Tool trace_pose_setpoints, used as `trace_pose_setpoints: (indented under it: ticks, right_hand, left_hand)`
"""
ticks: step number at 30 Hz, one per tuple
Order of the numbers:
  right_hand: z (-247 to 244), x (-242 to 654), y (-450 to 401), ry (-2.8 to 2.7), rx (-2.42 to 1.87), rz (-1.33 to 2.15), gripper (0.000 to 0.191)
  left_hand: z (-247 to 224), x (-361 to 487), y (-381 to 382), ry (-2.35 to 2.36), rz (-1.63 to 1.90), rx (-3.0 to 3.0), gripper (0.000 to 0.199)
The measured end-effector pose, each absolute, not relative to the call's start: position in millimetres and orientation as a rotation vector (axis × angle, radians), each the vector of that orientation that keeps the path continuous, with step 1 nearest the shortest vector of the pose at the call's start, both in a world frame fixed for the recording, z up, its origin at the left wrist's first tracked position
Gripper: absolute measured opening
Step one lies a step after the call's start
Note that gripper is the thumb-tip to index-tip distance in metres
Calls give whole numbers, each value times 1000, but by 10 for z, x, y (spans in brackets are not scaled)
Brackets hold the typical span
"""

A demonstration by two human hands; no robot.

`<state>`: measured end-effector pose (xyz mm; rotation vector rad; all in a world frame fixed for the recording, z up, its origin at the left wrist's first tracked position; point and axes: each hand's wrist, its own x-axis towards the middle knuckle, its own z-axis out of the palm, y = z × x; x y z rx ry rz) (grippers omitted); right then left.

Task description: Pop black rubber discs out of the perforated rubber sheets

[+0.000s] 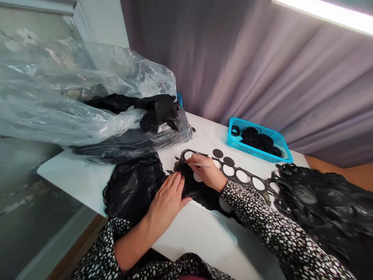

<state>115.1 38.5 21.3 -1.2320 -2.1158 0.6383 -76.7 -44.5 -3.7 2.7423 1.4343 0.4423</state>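
Note:
A black sheet with a row of round holes point(194, 189) lies across the white table point(180, 229), whose top shows white through the holes. My left hand point(166, 200) rests flat on the sheet's left end, fingers stretched out and thumb apart. Pinched in my right hand point(208, 173) is a thin, pale, pen-like tool point(204, 166), its tip close to the sheet just beyond my left fingertips. Two loose black discs point(218, 153) lie behind the sheet. At my left forearm sits a stack of shiny black sheets point(135, 186).
A blue perforated basket point(259, 155) holding black rings and discs stands at the back right. On the right is a heap of black sheets with holes point(329, 210). A large clear plastic bag point(145, 72) with black pieces covers the back left.

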Motion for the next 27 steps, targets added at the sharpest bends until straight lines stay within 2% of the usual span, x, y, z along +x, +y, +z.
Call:
trace_pose_setpoints:
  ticks: [6, 14, 22, 27]
  right_hand:
    - [14, 1092, 337, -1935, -1113, 1086, 20]
    - [27, 1102, 339, -1928, -1121, 1143, 22]
    - [24, 1112, 344, -1976, -1103, 1054, 22]
    - [50, 947, 136, -2295, -1111, 600, 13]
  left_hand:
    - [-61, -868, -442, 1402, 444, 2739, 60]
    - [-71, -876, -468, 1417, 424, 2748, 61]
    - [-74, -887, -467, 1410, 402, 2782, 64]
    - [-88, -901, -473, 1380, 459, 2768, 64]
